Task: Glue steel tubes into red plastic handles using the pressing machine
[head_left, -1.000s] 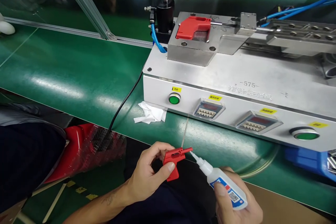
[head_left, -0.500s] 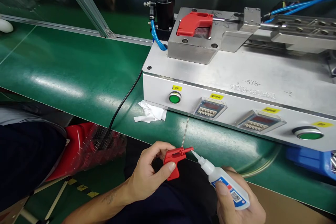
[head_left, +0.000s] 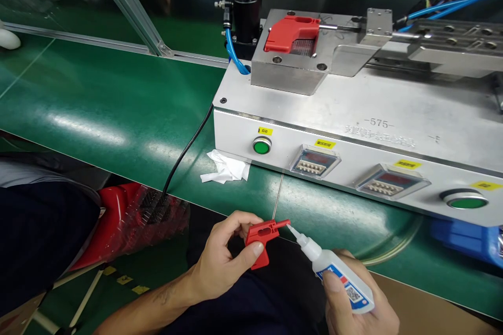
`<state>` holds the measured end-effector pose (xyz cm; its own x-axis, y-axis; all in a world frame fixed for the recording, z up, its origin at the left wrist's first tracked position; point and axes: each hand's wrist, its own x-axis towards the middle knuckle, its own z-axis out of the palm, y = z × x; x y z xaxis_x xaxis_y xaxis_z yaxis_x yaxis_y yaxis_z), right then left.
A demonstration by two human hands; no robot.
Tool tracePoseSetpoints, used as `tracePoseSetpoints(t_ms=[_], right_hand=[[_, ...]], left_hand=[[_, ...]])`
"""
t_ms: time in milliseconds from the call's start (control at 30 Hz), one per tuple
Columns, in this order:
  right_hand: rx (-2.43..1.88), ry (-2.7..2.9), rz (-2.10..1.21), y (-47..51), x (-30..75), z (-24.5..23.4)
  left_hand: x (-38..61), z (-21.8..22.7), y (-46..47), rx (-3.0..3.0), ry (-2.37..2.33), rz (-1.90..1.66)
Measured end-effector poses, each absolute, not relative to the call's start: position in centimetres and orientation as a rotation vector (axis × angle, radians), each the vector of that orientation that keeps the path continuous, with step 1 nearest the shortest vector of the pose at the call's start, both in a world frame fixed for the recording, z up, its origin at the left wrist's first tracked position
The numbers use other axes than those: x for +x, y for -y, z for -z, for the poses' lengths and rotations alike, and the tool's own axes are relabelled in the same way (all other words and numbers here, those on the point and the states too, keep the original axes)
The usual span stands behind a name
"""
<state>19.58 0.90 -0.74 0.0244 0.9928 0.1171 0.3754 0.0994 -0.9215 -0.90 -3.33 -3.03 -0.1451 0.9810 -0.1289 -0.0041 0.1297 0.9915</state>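
Between the thumb and fingers of my left hand (head_left: 223,259) is a small red pistol-shaped plastic part (head_left: 260,241), its thin barrel pointing right. My right hand (head_left: 353,293) is wrapped round a white squeeze bottle of glue (head_left: 343,280) with a blue label, tilted so its narrow nozzle points up and left. The nozzle tip is at the end of the barrel; whether they touch I cannot tell. A larger red pistol-shaped part (head_left: 293,34) lies in the metal fixture (head_left: 286,78) of the machine, with a metal rod at its front.
The machine's white housing (head_left: 243,120) has green buttons and timer displays along its front. A crumpled white tissue (head_left: 228,166) lies beside it on the green table (head_left: 118,99). A black cable (head_left: 188,146) crosses the table edge. Red bins (head_left: 113,220) stand at lower left, a blue bin (head_left: 467,241) at right.
Almost nothing differs; both hands keep the red part and the bottle in nearly the same place, with only a tiny shift of the view.
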Motion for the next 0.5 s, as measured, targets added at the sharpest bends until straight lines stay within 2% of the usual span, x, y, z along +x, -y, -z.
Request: tracePoseSetpoints(t_ms=[333,500], right_hand=[[-1.380,1.469,-0.941,-0.7,20.5,1.8],[-1.304,1.441,-1.180,-1.7,21.9,2.9]], left_hand=[[-1.0,3.0,3.2,1.019,-1.367,-1.233],[-1.0,3.4,3.4,0.883,-1.399,-1.223]])
